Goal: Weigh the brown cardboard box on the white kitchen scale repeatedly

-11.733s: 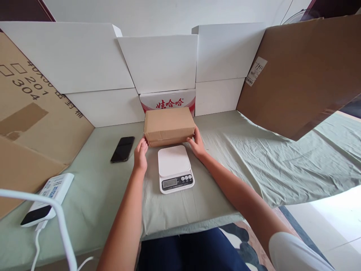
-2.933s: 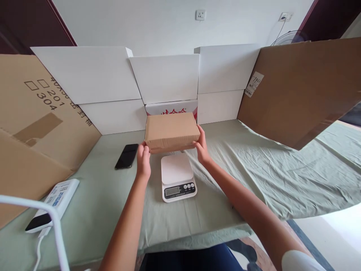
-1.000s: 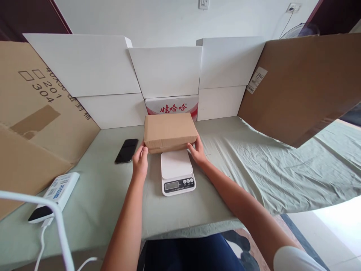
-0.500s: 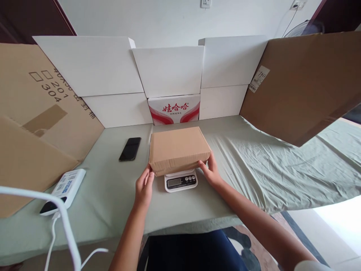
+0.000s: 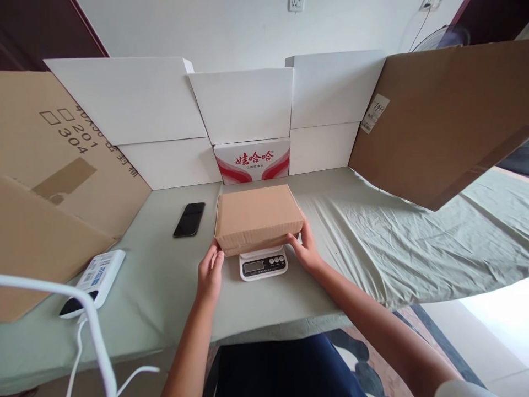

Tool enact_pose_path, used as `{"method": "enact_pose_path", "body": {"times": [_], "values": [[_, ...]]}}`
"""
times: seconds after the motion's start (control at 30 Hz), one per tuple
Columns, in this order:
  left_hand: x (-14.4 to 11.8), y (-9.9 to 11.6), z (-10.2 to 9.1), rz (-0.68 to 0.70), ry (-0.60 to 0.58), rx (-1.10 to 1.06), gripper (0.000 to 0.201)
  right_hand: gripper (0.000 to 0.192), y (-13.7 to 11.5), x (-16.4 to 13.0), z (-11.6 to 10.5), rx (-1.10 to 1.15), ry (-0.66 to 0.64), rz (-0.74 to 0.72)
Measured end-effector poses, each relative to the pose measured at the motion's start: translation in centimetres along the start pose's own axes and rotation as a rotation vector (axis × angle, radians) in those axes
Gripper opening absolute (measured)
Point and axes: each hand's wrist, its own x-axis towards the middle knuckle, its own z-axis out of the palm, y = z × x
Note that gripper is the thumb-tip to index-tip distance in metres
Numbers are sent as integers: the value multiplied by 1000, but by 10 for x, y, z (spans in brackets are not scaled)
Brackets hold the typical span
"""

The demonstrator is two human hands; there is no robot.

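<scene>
A closed brown cardboard box (image 5: 258, 212) sits over a white kitchen scale (image 5: 263, 264), hiding the scale's platform. The scale's display and several buttons show in front; I can read no number on the display. At the box's near left corner, my left hand (image 5: 210, 270) grips the lower edge, thumb in front and fingers partly hidden beneath. My right hand (image 5: 306, 247) holds the near right corner, its thumb on the front face and the other fingers along the side. Whether the box rests fully on the scale cannot be made out.
Left of the box lies a black phone (image 5: 189, 219). A white power bank (image 5: 99, 278) with a cable is farther left, and a white curved tube (image 5: 93, 320) crosses that corner. White boxes (image 5: 243, 105) and large brown cartons (image 5: 433, 127) wall the cloth-covered table.
The view has shifted slightly. Both hands keep their hold at the box's corners, and the box stays over the scale with little visible movement.
</scene>
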Motion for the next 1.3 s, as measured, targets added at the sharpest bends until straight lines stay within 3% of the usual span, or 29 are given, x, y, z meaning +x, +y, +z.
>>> {"method": "enact_pose_path", "body": {"times": [0.5,0.73,1.3], "values": [[-1,4,1,-8,19,4,58,73,0,0,0,19,-11,-7],[1,1,0,52,66,-167,65,75,2,-2,-4,117,112,67],[1,-1,-1,-12,73,-145,65,65,3,0,-2,142,23,81]]}}
